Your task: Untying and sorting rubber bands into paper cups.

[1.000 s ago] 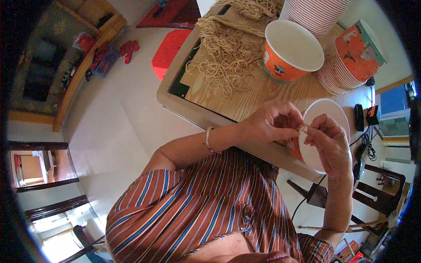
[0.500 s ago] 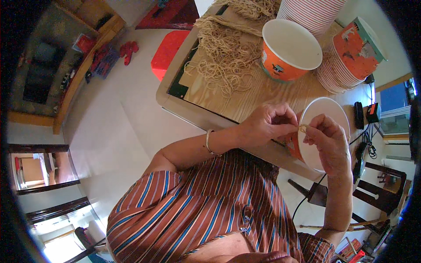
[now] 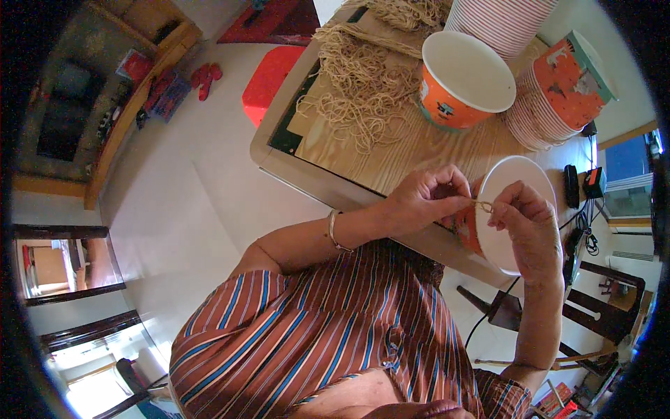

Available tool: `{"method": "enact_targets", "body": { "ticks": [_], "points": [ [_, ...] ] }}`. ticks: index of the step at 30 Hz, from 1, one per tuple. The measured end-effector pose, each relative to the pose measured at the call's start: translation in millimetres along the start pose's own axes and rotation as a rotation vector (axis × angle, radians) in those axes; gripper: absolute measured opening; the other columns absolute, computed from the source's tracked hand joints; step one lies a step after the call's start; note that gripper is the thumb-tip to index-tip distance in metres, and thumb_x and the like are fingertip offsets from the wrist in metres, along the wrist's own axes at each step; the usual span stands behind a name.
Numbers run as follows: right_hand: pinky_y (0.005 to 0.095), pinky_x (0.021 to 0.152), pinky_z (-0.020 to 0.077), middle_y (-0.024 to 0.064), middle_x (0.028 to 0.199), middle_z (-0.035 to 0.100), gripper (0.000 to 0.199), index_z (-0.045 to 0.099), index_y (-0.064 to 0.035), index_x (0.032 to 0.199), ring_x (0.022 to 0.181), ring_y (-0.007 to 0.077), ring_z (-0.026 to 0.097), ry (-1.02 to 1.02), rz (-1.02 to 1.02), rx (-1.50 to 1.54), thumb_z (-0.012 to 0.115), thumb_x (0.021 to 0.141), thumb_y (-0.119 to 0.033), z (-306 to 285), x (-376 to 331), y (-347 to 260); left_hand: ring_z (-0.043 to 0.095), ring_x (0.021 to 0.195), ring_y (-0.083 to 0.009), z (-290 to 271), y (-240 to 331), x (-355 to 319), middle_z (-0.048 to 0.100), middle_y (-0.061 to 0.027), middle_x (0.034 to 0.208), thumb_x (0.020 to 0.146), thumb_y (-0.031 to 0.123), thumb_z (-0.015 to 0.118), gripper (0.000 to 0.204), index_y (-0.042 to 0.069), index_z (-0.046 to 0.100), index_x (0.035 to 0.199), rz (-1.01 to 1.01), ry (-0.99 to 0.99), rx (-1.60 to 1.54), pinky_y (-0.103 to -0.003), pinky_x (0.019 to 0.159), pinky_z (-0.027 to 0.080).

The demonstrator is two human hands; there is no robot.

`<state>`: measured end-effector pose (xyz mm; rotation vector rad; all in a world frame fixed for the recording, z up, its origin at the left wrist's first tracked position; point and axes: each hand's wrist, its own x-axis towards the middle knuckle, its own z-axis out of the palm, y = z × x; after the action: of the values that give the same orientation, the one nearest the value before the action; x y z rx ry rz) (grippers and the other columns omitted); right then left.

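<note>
A short length of tan string with a small loop in it is stretched between my two hands. My left hand, with a bangle on the wrist, pinches one end between thumb and forefinger. The other end is pinched in my right hand. Right behind and below the fingers, a white-lined orange paper bucket lies tilted at the table edge, its mouth turned toward me. My right hand covers part of its opening; whether the string runs into it I cannot tell.
Loose tan string lies heaped on the wooden table. Beyond it stand an upright orange paper bucket, a tall bucket stack and another stack. Black cables sit at right. A red stool stands left of the table.
My hands have drawn slightly apart, the right one shifting a little rightward. The small loop of string now shows stretched between the fingertips.
</note>
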<state>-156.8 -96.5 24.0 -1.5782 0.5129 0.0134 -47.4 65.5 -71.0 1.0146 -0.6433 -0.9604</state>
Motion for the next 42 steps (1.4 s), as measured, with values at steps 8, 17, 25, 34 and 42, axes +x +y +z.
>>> {"method": "enact_targets", "body": {
  "ticks": [8, 17, 25, 34, 42],
  "points": [
    [0.0205, 0.063, 0.0429, 0.0003, 0.073, 0.057, 0.008, 0.056, -0.0037, 0.081, 0.067, 0.0074, 0.054, -0.026, -0.003, 0.013, 0.063, 0.083, -0.004, 0.2, -2.6, -2.9, 0.055, 0.066, -0.0068, -2.1, -10.4, -3.2, 0.057, 0.0000, 0.081, 0.091, 0.012, 0.059, 0.010, 0.007, 0.052, 0.097, -0.020, 0.011, -0.009, -0.022, 0.060, 0.048],
    [0.0201, 0.063, 0.0422, -0.0005, 0.074, 0.057, 0.009, 0.055, -0.0056, 0.080, 0.068, 0.0062, 0.053, -0.053, 0.004, -0.045, 0.064, 0.082, -0.004, 1.4, -4.6, -7.2, 0.055, 0.067, -0.0130, 9.6, -9.1, -8.9, 0.055, -0.0043, 0.076, 0.085, 0.008, 0.058, 0.013, 0.003, 0.049, 0.093, 0.074, 0.097, 0.233, -0.029, 0.060, 0.047],
    [0.0207, 0.063, 0.0421, 0.0002, 0.075, 0.058, 0.006, 0.056, -0.0042, 0.082, 0.069, 0.0069, 0.053, -0.013, -0.099, -0.076, 0.062, 0.082, -0.003, 10.6, -1.8, -7.2, 0.060, 0.083, -0.0240, 10.6, -8.0, -8.3, 0.056, -0.0117, 0.088, 0.085, 0.012, 0.060, 0.019, 0.003, 0.052, 0.100, 0.379, 0.140, 0.881, -0.034, 0.073, 0.049],
    [0.0214, 0.063, 0.0431, 0.0002, 0.075, 0.057, 0.006, 0.057, -0.0037, 0.083, 0.069, 0.0072, 0.053, -0.025, -0.094, -0.050, 0.063, 0.084, -0.005, 10.4, -2.4, -7.8, 0.060, 0.090, -0.0211, 12.5, 19.1, -9.4, 0.059, -0.0085, 0.092, 0.082, 0.009, 0.066, 0.023, 0.004, 0.057, 0.102, 0.214, 0.030, 0.499, -0.032, 0.078, 0.048],
    [0.0205, 0.062, 0.0423, -0.0003, 0.074, 0.056, 0.008, 0.055, -0.0048, 0.082, 0.067, 0.0065, 0.053, -0.027, -0.078, -0.084, 0.063, 0.084, -0.006, 10.4, -2.4, -9.1, 0.059, 0.084, -0.0195, 9.9, 5.5, -2.5, 0.059, -0.0053, 0.087, 0.078, 0.006, 0.070, 0.015, 0.005, 0.061, 0.090, 0.429, 0.093, 0.467, -0.031, 0.075, 0.047]
  ]
}}
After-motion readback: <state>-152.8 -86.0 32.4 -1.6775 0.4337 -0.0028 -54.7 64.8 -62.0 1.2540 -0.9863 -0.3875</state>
